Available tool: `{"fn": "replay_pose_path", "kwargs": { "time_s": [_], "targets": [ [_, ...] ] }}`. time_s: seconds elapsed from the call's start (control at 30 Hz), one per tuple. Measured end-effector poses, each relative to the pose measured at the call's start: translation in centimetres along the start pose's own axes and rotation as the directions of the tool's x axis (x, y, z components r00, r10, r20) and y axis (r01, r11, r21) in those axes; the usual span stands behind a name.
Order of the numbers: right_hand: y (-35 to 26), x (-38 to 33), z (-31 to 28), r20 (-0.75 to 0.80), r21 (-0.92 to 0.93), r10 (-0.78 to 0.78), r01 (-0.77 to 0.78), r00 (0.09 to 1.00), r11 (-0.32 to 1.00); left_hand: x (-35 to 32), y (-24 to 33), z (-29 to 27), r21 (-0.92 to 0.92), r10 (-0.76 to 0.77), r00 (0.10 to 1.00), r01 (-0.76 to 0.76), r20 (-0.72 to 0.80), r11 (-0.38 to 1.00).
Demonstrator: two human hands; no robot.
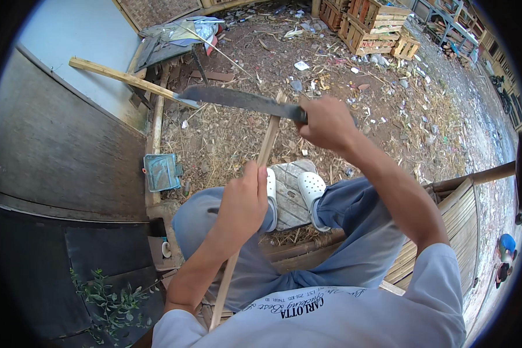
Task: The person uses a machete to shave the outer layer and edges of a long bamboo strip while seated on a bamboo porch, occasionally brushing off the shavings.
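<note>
My left hand (pixel 245 200) is wrapped round a long, thin wooden strip (pixel 268 141), which runs from beside my hip up and away between my knees. In my right hand (pixel 329 123) is the dark handle of a machete, gripped with closed fingers. The machete's broad dark blade (pixel 232 98) points left and lies across the strip near its far end. From this view I cannot tell how deep the edge sits in the wood. Beneath the strip, my white clogs (pixel 311 188) rest on a worn stone slab (pixel 290 200).
A bamboo bench (pixel 429 238) is under me. Wooden crates (pixel 368 35) are stacked at the far right. A light wooden beam (pixel 122 77) juts out at the left, above a blue plastic basket (pixel 162 172). Straw and litter cover the dirt ground (pixel 354 87). A leafy plant (pixel 113 298) stands lower left.
</note>
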State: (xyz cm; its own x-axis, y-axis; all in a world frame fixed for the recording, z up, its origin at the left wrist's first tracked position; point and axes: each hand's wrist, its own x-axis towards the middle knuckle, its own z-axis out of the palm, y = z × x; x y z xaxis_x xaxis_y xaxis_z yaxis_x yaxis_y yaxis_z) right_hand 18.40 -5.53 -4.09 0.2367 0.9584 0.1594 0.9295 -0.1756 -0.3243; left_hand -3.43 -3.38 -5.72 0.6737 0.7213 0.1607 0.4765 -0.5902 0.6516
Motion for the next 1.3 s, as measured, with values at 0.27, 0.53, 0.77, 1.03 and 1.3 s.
{"fn": "replay_pose_path", "kwargs": {
  "time_s": [0.27,0.53,0.77,1.03,1.3],
  "targets": [
    [2.3,2.0,-1.2,-0.006,0.060,0.176,-0.176,0.984,0.983,-0.8,0.6,-0.2,-0.037,0.004,0.999,-0.003,0.049,0.999],
    [-1.9,-3.1,0.3,0.083,0.078,-0.114,0.108,0.990,0.991,-0.2,0.3,-0.2,-0.112,-0.032,0.999,0.033,0.010,0.993],
    [3.2,-0.1,-0.8,-0.102,0.169,0.067,-0.049,0.992,0.984,-0.2,0.6,-0.6,-0.150,-0.069,0.996,0.077,0.059,0.986],
    [-3.0,-3.8,0.0,0.114,0.141,-0.142,0.126,0.983,0.982,-1.0,0.9,0.7,0.214,0.061,0.996,-0.045,-0.067,0.976],
    [2.3,-0.8,-2.6,-0.061,0.267,0.199,-0.176,0.978,0.948,-1.3,0.6,0.0,0.260,0.024,0.999,-0.018,-0.022,0.965]
  ]
}}
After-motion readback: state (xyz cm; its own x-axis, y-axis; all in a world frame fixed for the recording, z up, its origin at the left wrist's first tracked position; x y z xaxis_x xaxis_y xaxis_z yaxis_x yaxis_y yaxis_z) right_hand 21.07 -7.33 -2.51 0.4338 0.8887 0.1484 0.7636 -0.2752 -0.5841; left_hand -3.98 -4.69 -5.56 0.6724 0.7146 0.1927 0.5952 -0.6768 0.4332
